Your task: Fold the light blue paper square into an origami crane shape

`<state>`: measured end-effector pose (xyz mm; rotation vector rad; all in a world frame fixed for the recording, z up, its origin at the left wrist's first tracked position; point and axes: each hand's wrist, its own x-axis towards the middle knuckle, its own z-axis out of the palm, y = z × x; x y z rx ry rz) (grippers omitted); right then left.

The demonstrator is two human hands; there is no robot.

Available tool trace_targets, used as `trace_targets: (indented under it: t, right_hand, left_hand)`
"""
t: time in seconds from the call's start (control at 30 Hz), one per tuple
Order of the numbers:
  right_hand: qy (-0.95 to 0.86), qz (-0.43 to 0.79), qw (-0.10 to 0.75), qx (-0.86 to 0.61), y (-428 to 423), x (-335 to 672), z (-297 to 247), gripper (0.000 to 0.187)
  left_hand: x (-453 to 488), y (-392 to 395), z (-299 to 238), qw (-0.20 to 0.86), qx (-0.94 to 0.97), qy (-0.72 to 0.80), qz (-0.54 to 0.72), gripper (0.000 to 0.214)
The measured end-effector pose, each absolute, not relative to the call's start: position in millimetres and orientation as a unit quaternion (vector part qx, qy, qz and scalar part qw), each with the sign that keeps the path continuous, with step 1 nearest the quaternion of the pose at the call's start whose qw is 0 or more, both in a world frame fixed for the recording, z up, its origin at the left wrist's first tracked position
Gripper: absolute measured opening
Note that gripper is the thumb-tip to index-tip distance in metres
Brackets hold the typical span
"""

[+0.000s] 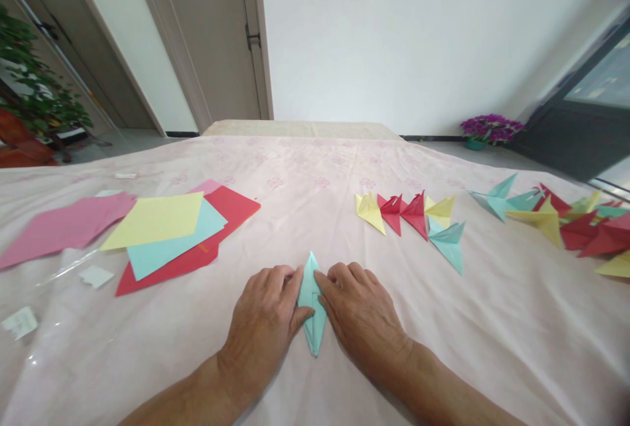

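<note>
A light-blue paper (pixel 311 281), folded into a narrow diamond with a lengthwise slit, lies flat on the tablecloth with its points facing away from and toward me. My left hand (pixel 268 304) grips its left edge, thumb resting across the lower half and fingers curled. From the right, my right hand (pixel 361 308) presses thumb and forefinger on the opposite edge, the other fingers bent under. Both hands rest on the cloth. The underside of the paper is hidden.
Loose paper sheets lie at left: pink (pixel 63 229), yellow (pixel 155 219), light-blue (pixel 172 252) and red (pixel 231 213). A row of folded paper cranes (pixel 413 213) stands right of centre, with a larger heap (pixel 585 229) farther right. Clear plastic wrapping (pixel 59 321) lies front left.
</note>
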<state>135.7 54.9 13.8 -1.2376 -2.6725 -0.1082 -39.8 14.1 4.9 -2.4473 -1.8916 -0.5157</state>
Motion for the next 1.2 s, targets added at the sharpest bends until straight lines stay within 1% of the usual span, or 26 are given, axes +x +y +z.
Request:
trace_targets:
  t: [0.13, 0.33, 0.57, 0.7, 0.87, 1.2]
  right_hand:
    - [-0.904, -0.042, 0.090, -0.415, 54.4, 136.3, 13.9, 0.013]
    - [-0.906, -0.035, 0.088, -0.413, 55.2, 136.1, 15.0, 0.017]
    - [-0.905, -0.023, 0.087, -0.415, 55.1, 136.0, 15.7, 0.015]
    - [-0.905, -0.011, 0.086, -0.416, 55.3, 136.2, 16.4, 0.015]
    - [-0.906, 0.001, 0.086, -0.414, 56.3, 137.5, 17.2, 0.015]
    - [-0.903, 0.020, 0.097, -0.418, 60.0, 137.6, 18.3, 0.017]
  left_hand:
    - [-37.8, 12.1, 3.3, 0.012, -0.782, -0.603, -0.158, 0.047]
    - [-37.2, 12.2, 0.4, 0.011, -0.786, -0.598, -0.158, 0.050]
    - [-38.6, 15.1, 2.2, -0.039, -0.793, -0.582, -0.175, 0.043]
    - [-39.7, 16.3, 2.8, -0.051, -0.776, -0.597, -0.197, 0.051]
    - [-39.3, 17.6, 4.2, -0.066, -0.771, -0.603, -0.197, 0.043]
    - [-39.0, 18.0, 2.4, -0.064, -0.774, -0.600, -0.190, 0.046]
